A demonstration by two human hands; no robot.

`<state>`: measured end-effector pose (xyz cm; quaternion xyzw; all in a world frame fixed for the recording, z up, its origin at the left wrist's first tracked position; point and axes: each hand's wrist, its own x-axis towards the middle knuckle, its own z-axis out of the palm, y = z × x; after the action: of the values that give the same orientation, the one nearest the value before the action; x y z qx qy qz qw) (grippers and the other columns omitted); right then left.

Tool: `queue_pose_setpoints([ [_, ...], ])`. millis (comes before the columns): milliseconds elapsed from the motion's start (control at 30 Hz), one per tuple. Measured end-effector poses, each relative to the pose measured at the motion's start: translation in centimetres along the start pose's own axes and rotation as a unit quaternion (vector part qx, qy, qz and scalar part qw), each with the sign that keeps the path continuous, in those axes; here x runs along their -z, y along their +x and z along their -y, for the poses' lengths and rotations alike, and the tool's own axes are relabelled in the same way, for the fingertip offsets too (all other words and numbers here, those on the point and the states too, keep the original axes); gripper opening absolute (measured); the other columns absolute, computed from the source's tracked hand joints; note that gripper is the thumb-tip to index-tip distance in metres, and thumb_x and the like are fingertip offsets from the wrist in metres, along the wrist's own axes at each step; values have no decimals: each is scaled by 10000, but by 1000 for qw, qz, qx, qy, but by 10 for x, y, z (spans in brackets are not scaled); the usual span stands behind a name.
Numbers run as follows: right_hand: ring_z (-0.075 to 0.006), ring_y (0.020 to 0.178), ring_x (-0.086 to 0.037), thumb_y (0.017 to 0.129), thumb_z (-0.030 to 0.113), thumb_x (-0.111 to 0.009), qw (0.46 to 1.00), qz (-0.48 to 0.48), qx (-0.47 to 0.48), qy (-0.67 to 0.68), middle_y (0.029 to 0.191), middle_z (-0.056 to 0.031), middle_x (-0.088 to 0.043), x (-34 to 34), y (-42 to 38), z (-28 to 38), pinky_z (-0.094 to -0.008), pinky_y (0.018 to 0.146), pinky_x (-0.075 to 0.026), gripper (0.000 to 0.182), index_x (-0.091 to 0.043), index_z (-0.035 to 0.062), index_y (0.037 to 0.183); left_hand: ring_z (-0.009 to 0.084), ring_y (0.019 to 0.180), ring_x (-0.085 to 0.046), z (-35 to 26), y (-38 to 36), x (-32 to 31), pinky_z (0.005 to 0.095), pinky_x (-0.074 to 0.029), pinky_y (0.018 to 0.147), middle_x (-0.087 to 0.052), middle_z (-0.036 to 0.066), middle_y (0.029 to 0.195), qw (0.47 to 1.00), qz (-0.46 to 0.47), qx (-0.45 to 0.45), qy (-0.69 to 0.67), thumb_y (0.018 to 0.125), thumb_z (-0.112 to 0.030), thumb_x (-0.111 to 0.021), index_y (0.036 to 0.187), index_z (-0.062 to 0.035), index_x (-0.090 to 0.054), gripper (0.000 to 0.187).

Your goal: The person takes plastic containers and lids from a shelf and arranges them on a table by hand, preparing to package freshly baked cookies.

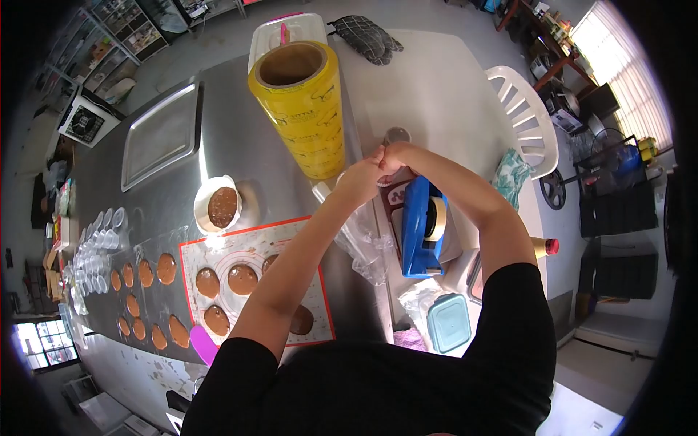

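Note:
My left hand [358, 182] and my right hand [398, 155] come together over the seam between the steel table and the white table. The fingers of both are closed and pressed together; I cannot tell what they pinch. Just beyond them is a small clear round container [397, 135]. A large yellow roll of wrap [305, 123] stands upright to their left, its cardboard core facing up. Nearer to me, right of the hands, lies a blue tape dispenser [416, 232] with a roll of tape [435, 219]. Crumpled clear plastic [367, 251] lies below my left hand.
Brown chocolate-like discs [242, 279] lie on a red-edged mat [329, 309], partly behind my left arm. A white bowl [206, 211] holds brown mixture. A metal tray [163, 134], several clear cups [98, 240], an oven mitt [366, 40] and a teal-lidded container [449, 323] stand around.

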<state>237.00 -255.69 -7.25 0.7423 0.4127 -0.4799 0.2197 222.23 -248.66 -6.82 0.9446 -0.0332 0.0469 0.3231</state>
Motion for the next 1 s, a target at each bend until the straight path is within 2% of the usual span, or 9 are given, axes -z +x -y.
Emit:
queue_pose_setpoints([
  [67, -213, 1006, -503, 827, 422, -428, 999, -9, 12, 32, 1107, -123, -584, -5, 13, -7, -332, 867, -390, 483, -546, 80, 1148, 361, 986, -535, -1, -1, 2, 392, -455, 842, -408, 152, 1314, 1000, -8, -20, 9, 839, -29, -434, 1036, -26, -603, 259],
  [133, -287, 920, -540, 814, 493, -481, 998, -60, -2, 18, 1056, -141, -602, -23, 78, -41, -326, 819, -428, 496, -606, 103, 1095, 361, 983, -535, -3, -2, 4, 390, -456, 841, -410, 152, 1312, 999, -15, -40, 18, 840, -31, -433, 1037, -23, -601, 259],
  [267, -273, 956, -531, 832, 483, -460, 997, -74, 23, 28, 1096, -129, -591, -20, 73, -35, -331, 844, -411, 499, -577, 119, 1153, 349, 1000, -534, -2, -2, 0, 384, -456, 845, -407, 143, 1317, 1000, -16, -17, 8, 827, -23, -437, 1017, -14, -601, 251],
  [333, -167, 1100, -498, 831, 495, -395, 984, 32, -37, 173, 1198, -83, -542, -16, 66, -25, -265, 965, -337, 585, -494, 93, 1243, 344, 1005, -534, 0, -3, -1, 384, -457, 845, -401, 140, 1323, 999, -33, -21, -7, 814, -11, -441, 1009, -11, -600, 252],
  [633, -234, 1200, -381, 874, 440, -391, 990, 40, -34, 133, 1328, -125, -423, -32, 138, -68, -313, 976, -318, 577, -374, 105, 1343, 342, 1006, -533, -4, -3, 7, 386, -456, 855, -381, 156, 1335, 1000, 0, -23, 2, 739, 55, -449, 1060, 3, -559, 343],
  [833, -220, 1189, -387, 871, 440, -397, 996, 51, 26, 71, 1341, -97, -410, -18, 95, -45, -310, 966, -333, 584, -360, 115, 1354, 350, 1012, -531, 2, -1, 2, 388, -458, 857, -385, 175, 1332, 998, -22, -53, 15, 715, 60, -457, 1067, 30, -546, 364],
  [933, -218, 1186, -386, 870, 446, -402, 995, 36, 20, 89, 1342, -101, -410, -24, 102, -48, -319, 960, -340, 582, -365, 122, 1353, 351, 1017, -529, 3, -1, 1, 386, -457, 857, -384, 176, 1331, 999, -24, -40, 1, 713, 60, -459, 1070, 29, -547, 369],
  [967, -218, 1186, -386, 870, 446, -402, 995, 36, 20, 89, 1342, -101, -410, -20, 79, -37, -319, 960, -340, 582, -365, 122, 1353, 352, 1022, -526, 2, -1, 2, 385, -457, 860, -377, 176, 1336, 999, -14, -37, -1, 715, 59, -458, 1073, 27, -547, 369],
  [1000, -212, 1102, -440, 864, 412, -414, 996, 10, 39, 75, 1262, -109, -468, -13, 33, -15, -314, 922, -360, 529, -428, 110, 1299, 353, 1026, -524, 0, -2, 3, 385, -456, 863, -369, 177, 1341, 999, -4, -34, -4, 718, 58, -457, 1075, 25, -547, 370],
])
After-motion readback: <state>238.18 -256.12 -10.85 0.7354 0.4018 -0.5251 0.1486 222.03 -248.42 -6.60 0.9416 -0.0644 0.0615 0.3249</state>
